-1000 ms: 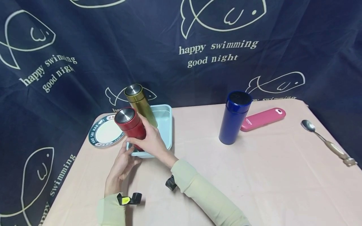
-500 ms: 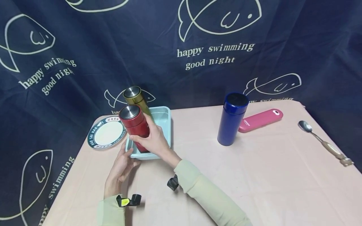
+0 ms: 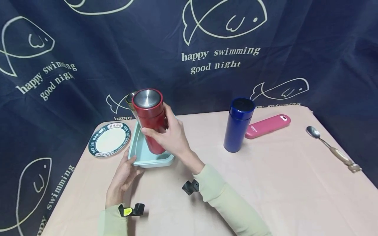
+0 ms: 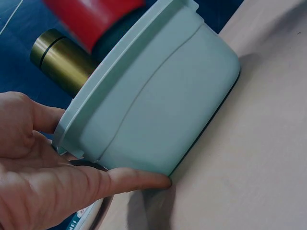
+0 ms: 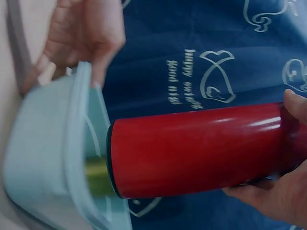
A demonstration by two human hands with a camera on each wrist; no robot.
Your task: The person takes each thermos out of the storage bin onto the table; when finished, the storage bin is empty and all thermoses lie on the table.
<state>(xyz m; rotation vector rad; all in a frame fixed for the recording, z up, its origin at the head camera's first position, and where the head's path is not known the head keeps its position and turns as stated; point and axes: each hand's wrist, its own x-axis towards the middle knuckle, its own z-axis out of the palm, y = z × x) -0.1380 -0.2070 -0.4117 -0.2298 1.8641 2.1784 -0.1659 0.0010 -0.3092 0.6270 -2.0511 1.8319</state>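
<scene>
My right hand grips a red thermos with a steel-topped lid. The thermos hangs upright above a light blue plastic bin, its base clear of the rim in the right wrist view. A gold thermos stands in the bin, mostly hidden behind the red one in the head view. My left hand holds the bin's near left corner, thumb at the rim and a finger along the outer wall.
A round plate with a dark teal patterned rim lies left of the bin. A blue thermos stands right of centre, with a pink oblong case behind it. At the table's right lies a spoon. A navy fish-print cloth hangs behind.
My right hand has raised the red thermos up and to the right, out of the bin, so that it now covers much of the gold one. The left hand keeps its hold.
</scene>
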